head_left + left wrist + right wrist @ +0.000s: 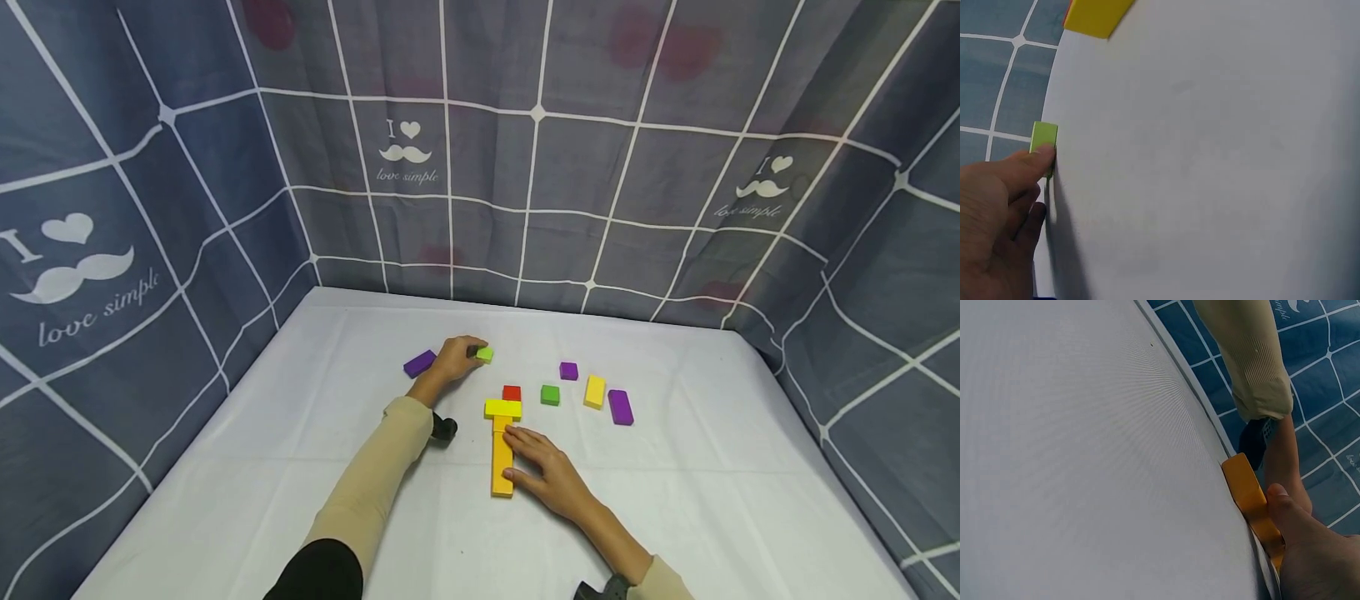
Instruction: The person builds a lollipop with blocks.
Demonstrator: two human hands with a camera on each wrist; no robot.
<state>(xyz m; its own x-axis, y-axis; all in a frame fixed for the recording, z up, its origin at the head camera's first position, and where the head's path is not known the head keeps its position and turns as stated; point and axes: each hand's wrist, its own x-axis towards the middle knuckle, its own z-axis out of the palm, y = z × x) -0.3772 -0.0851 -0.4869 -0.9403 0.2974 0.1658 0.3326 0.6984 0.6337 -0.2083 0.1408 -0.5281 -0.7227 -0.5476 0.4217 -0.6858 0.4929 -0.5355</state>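
My left hand (452, 358) pinches a small light green block (484, 355) between thumb and fingers. The left wrist view shows the same green block (1044, 134) at the fingertips. Down the middle of the table, blocks lie in a line: a red block (512, 392), a yellow block (502, 408) set crosswise, a short yellow-orange block (500, 424), and a long orange block (502, 471). My right hand (551, 477) rests against the right side of the line, its fingers loosely extended and thumb touching the long orange block (1249, 487).
A purple block (420, 363) lies left of my left hand. To the right lie a green block (550, 395), a small purple block (568, 371), a yellow block (594, 392) and a longer purple block (621, 407). White cloth (735, 467) covers the table; grey checked curtains (480, 225) surround it.
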